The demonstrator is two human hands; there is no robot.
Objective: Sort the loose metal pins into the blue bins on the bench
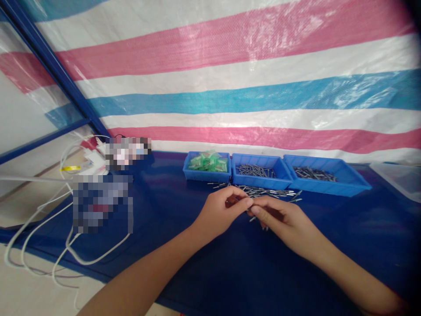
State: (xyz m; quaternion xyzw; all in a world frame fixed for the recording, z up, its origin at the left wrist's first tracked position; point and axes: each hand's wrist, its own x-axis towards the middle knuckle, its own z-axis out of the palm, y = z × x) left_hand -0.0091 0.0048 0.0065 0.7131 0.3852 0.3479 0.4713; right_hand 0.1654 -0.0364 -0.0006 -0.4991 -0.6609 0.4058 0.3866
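Fingertip to fingertip, my left hand (223, 206) and my right hand (283, 217) meet above the table, both pinched closed. What the left fingers hold is hidden. Silvery ends of thin metal rods (252, 219) poke out below my right fingers, and the rest is covered. Just behind the hands lies a loose row of thin metal rods (272, 192), drill-bit-like, on the table. Beyond it stand three blue bins: the left bin (207, 176) contains green plastic packets (208, 162), the middle bin (263, 181) and right bin (342, 186) contain more dark metal rods.
A dark blue table (210, 276) extends under everything. White cables (95, 262) and plugs (95, 162) sit at the left beside blurred-out objects. A translucent container (397, 177) stands at far right. Striped sheeting (210, 101) and a blue metal frame (62, 83) rise behind.
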